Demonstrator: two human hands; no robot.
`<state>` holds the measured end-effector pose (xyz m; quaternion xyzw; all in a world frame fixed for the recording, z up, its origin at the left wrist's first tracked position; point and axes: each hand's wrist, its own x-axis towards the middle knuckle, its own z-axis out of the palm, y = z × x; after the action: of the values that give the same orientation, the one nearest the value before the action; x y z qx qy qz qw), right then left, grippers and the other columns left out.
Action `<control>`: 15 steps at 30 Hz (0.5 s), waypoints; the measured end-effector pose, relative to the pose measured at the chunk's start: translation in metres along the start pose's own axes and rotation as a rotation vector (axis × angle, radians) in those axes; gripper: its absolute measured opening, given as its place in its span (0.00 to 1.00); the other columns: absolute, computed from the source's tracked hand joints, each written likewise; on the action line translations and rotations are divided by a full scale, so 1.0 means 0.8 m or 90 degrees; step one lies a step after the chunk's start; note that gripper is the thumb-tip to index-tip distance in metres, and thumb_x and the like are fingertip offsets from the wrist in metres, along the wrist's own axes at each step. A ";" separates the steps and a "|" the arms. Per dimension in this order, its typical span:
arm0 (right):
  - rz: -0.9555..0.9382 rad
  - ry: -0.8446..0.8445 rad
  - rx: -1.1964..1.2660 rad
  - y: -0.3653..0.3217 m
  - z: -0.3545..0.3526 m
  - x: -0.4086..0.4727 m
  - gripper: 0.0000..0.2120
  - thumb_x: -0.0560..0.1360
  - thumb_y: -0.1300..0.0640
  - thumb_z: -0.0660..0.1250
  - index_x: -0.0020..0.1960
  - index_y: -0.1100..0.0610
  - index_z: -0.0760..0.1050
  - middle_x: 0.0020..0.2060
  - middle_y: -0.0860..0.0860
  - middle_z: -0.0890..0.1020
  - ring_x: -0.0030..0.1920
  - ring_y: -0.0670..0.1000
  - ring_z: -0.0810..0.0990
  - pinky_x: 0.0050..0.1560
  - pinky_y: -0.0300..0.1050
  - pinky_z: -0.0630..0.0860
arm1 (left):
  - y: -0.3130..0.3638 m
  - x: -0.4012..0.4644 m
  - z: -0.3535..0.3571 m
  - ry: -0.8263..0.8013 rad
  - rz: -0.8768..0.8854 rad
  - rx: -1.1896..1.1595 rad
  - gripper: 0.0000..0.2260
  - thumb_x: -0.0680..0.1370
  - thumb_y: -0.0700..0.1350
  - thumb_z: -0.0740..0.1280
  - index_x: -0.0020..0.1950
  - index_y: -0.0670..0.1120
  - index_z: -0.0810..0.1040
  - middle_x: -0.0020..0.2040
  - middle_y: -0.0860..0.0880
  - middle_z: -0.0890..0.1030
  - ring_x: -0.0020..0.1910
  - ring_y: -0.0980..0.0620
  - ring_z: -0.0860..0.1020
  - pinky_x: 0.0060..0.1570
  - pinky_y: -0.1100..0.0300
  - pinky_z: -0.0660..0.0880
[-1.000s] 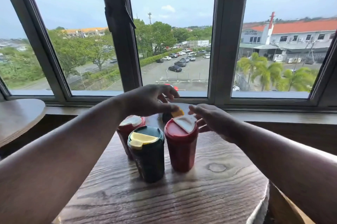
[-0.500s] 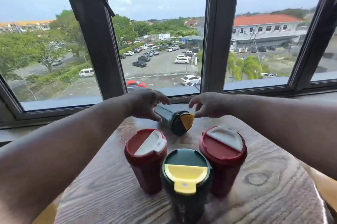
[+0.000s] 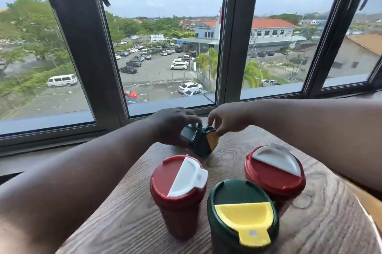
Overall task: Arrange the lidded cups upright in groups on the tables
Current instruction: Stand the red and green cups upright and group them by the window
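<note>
Wood-grain table (image 3: 310,222) by window, both hands' fingers (image 3: 213,122) pinching tipped green cup (image 3: 199,142), no legible labels

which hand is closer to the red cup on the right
Right. The right hand pinches the lid edge of the tipped green cup, just beyond the right red cup. The left hand grips that green cup's body, farther left.
</note>
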<state>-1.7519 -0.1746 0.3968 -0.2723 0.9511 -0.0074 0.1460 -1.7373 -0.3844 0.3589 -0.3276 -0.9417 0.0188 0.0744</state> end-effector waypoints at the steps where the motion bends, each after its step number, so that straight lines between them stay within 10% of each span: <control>1: 0.003 0.004 -0.001 0.000 0.000 0.001 0.18 0.76 0.54 0.71 0.65 0.54 0.74 0.56 0.49 0.83 0.48 0.49 0.78 0.48 0.41 0.70 | -0.001 0.000 0.002 0.002 0.002 -0.011 0.31 0.68 0.58 0.77 0.70 0.58 0.72 0.65 0.57 0.76 0.64 0.53 0.72 0.54 0.60 0.70; 8: -0.001 0.001 0.044 0.000 0.006 0.007 0.15 0.76 0.50 0.70 0.60 0.51 0.71 0.56 0.51 0.81 0.50 0.51 0.77 0.49 0.43 0.71 | -0.008 0.001 0.001 -0.023 0.022 -0.049 0.28 0.68 0.57 0.79 0.66 0.57 0.75 0.62 0.55 0.75 0.61 0.53 0.70 0.58 0.58 0.72; 15: -0.023 0.048 0.295 0.000 -0.021 -0.010 0.06 0.78 0.50 0.68 0.54 0.48 0.75 0.52 0.56 0.81 0.49 0.56 0.83 0.53 0.53 0.82 | -0.009 -0.021 -0.022 -0.016 -0.041 -0.344 0.25 0.69 0.49 0.80 0.64 0.52 0.78 0.54 0.59 0.77 0.54 0.53 0.77 0.46 0.78 0.69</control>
<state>-1.7502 -0.1718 0.4153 -0.2479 0.9236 -0.2385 0.1691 -1.7260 -0.4008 0.3745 -0.3052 -0.9234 -0.2313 -0.0268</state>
